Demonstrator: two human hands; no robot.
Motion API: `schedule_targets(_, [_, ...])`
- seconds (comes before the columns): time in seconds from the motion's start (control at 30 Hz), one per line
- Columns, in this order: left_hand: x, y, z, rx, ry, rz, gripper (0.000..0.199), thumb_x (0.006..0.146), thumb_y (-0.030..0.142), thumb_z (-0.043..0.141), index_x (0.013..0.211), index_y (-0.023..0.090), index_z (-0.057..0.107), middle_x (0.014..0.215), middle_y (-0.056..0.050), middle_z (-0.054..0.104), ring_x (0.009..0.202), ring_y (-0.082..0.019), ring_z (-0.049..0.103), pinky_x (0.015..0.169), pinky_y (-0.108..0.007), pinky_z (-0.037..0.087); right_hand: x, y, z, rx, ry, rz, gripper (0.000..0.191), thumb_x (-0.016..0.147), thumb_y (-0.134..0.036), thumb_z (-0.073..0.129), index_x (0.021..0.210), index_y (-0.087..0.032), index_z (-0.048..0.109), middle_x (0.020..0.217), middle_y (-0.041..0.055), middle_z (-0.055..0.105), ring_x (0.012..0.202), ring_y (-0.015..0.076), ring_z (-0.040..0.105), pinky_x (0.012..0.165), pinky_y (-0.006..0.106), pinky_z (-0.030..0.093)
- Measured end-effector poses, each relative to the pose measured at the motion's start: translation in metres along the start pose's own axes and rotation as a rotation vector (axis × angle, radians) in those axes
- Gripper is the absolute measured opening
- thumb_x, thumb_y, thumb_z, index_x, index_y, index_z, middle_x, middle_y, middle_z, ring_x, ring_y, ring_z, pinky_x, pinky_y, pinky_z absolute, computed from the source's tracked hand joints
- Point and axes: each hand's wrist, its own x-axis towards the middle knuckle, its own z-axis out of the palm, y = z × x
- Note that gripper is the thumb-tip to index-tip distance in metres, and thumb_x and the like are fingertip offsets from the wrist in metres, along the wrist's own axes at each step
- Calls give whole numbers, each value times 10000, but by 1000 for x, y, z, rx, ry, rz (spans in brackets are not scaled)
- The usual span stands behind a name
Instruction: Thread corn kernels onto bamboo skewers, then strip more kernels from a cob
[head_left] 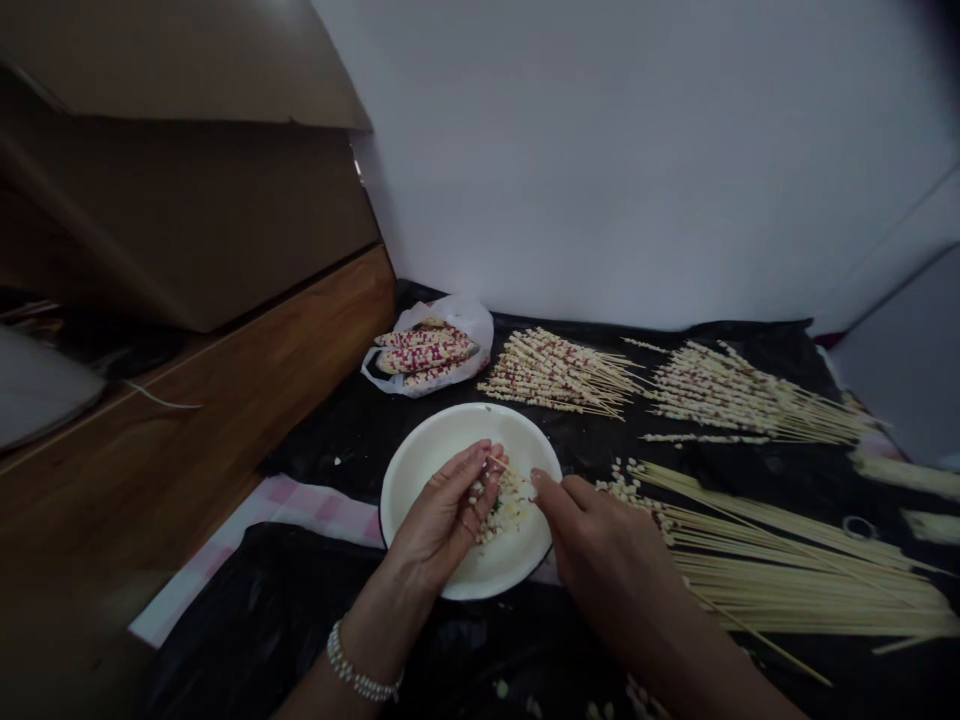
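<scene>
The right hand [592,525] is closed with its fingers on a thin skewer [505,465], which lies between both hands above the white bowl [409,450] with loose kernels [514,510]. The left hand [454,505] is curled, fingertips at the skewer's left end, but I cannot tell whether they grip it. Corn cobs [426,354] lie beyond the bowl, and bare sticks [802,585] to its right.
</scene>
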Motion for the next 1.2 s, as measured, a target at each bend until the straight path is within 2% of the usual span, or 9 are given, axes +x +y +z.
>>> schedule_targets(0.1, [-2, 0, 1, 4, 5, -12, 140, 795, 54, 626, 913, 107, 678, 891, -75, 712, 732, -99, 679, 669, -162, 571, -1, -1, 1, 5, 21, -4, 355, 761, -53, 417, 1035, -138, 625, 722, 33, 596, 538, 163, 555, 490, 297, 285])
schedule_targets(0.23, [-2, -1, 1, -2, 9, -30, 141, 806, 55, 612, 918, 109, 678, 883, -75, 715, 696, -89, 675, 680, -163, 572, -1, -2, 3, -31, 39, -28, 383, 777, -53, 406, 1094, -119, 611, 715, 34, 592, 522, 158, 549, 479, 294, 278])
schedule_targets(0.37, [0, -2, -2, -5, -12, -59, 130, 808, 88, 624, 919, 104, 689, 936, -99, 715, 765, -117, 683, 700, -184, 575, -1, -2, 3, -30, 59, -33, 362, 781, -60, 407, 1064, -121, 625, 696, 28, 585, 513, 153, 547, 472, 290, 286])
schedule_targets(0.5, [-1, -1, -1, 20, -10, -55, 121, 805, 85, 625, 900, 96, 699, 941, -99, 717, 753, -110, 681, 708, -179, 572, -1, -3, 3, -68, 70, -55, 404, 761, -40, 418, 1111, -96, 612, 722, 41, 604, 527, 150, 551, 478, 285, 309])
schedule_targets(0.7, [-3, -4, 1, 28, -6, -71, 99, 790, 106, 650, 873, 102, 704, 924, -96, 720, 776, -123, 685, 723, -190, 571, -1, -3, 5, -103, 50, -62, 410, 754, -33, 448, 1131, -86, 602, 730, 49, 617, 541, 142, 550, 486, 269, 327])
schedule_targets(0.9, [-5, -10, 3, 59, -105, -148, 109, 786, 107, 652, 884, 96, 698, 865, -81, 721, 757, -104, 673, 735, -175, 552, 0, -4, 5, -51, -24, -19, 355, 773, -39, 475, 1088, -134, 608, 737, 33, 606, 570, 149, 558, 500, 272, 319])
schedule_targets(1.0, [-4, -8, 3, 2, -59, -149, 105, 812, 113, 614, 890, 91, 682, 926, -105, 717, 820, -136, 682, 791, -234, 558, 1, -1, 4, -33, -27, -5, 337, 783, -33, 455, 1053, -158, 613, 726, 18, 594, 561, 142, 551, 501, 271, 307])
schedule_targets(1.1, [-3, -2, 0, -56, -116, -150, 240, 768, -23, 536, 938, 83, 669, 1051, -135, 693, 1012, -202, 652, 918, -316, 519, 0, 3, 4, -47, 50, -2, 356, 780, -34, 424, 1056, -153, 614, 700, 16, 582, 528, 136, 531, 481, 271, 285])
schedule_targets(1.2, [-3, 4, -3, -24, -207, -131, 475, 650, -166, 449, 982, 95, 667, 1112, -121, 679, 1134, -204, 591, 996, -296, 458, 0, 6, 4, -66, 92, -4, 368, 795, -51, 405, 1089, -135, 610, 693, 26, 584, 531, 132, 529, 472, 268, 279])
